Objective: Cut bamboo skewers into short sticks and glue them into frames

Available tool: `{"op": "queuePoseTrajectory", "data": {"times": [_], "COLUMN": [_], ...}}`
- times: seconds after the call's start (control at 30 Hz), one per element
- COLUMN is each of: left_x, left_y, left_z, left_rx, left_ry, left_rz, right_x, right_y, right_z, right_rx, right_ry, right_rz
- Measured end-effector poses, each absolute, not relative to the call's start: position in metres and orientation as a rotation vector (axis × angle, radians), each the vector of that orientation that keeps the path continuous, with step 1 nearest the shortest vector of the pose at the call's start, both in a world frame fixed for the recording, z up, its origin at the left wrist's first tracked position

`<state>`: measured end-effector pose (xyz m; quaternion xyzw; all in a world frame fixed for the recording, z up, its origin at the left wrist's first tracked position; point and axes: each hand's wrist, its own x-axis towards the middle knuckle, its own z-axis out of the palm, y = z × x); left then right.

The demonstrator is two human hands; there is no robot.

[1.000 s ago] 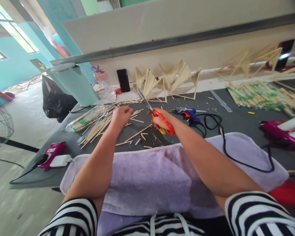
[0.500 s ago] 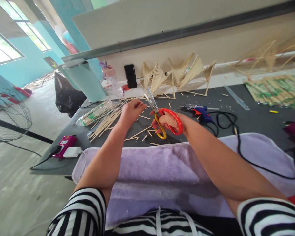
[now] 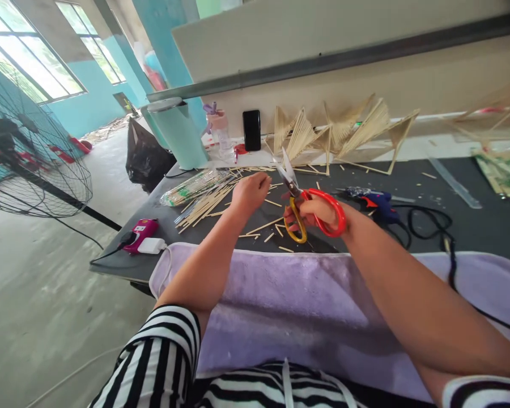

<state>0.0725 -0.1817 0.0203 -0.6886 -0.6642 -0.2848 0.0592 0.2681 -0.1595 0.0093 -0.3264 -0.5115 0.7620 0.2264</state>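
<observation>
My right hand [image 3: 317, 211] grips a pair of scissors [image 3: 338, 211] by one red and one yellow handle loop. The blades stand apart and point up and away from me. Just left of the blade tips, my left hand [image 3: 250, 194] is closed, thumb and fingers pinched together; whatever they hold, if anything, is too small to make out. Thin wooden sticks [image 3: 204, 208] lie in a loose pile left of and below that hand. Short cut stick pieces [image 3: 268, 237] are scattered on the dark table [image 3: 433, 226] between and beneath my hands.
Behind stand zigzag stick frames [image 3: 301, 136], a phone [image 3: 251, 130], a bottle [image 3: 221, 136] and a kettle [image 3: 181, 133]. A blue glue gun [image 3: 380, 207] with its cord lies right. A purple power strip [image 3: 141, 233] sits left. Lilac cloth [image 3: 280, 283] covers the front edge.
The view has swung left, so everything sits further right. The scissors remain in my right hand with blades parted. My left hand stays closed beside them, its fingers now more hidden.
</observation>
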Motion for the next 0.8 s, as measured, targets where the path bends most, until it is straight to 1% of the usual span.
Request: {"op": "queuePoseTrajectory", "data": {"times": [0.13,0.2,0.4,0.5,0.67,0.8], "left_x": [0.048,0.036,0.011,0.001,-0.002,0.034], "left_y": [-0.173,-0.17,-0.175,-0.179,-0.182,-0.184], "left_z": [0.022,0.025,0.039,0.044,0.05,0.05], "left_rx": [-2.165,-2.21,-2.416,-2.486,-2.446,-2.483], "left_ry": [-2.068,-2.134,-2.585,-2.709,-2.57,-2.45], "left_rz": [-0.643,-0.588,-0.384,-0.313,-0.145,-0.008], "right_x": [0.267,0.269,0.276,0.276,0.274,0.276], "right_y": [-0.146,-0.138,-0.126,-0.127,-0.129,-0.132], "right_z": [0.002,-0.002,-0.011,-0.012,-0.013,-0.013], "right_rx": [-0.908,-0.902,-0.89,-0.871,-0.816,-0.741], "right_ry": [-1.23,-1.17,-1.081,-1.087,-1.159,-1.215], "right_rz": [2.026,2.005,2.031,2.056,2.059,2.06]}}
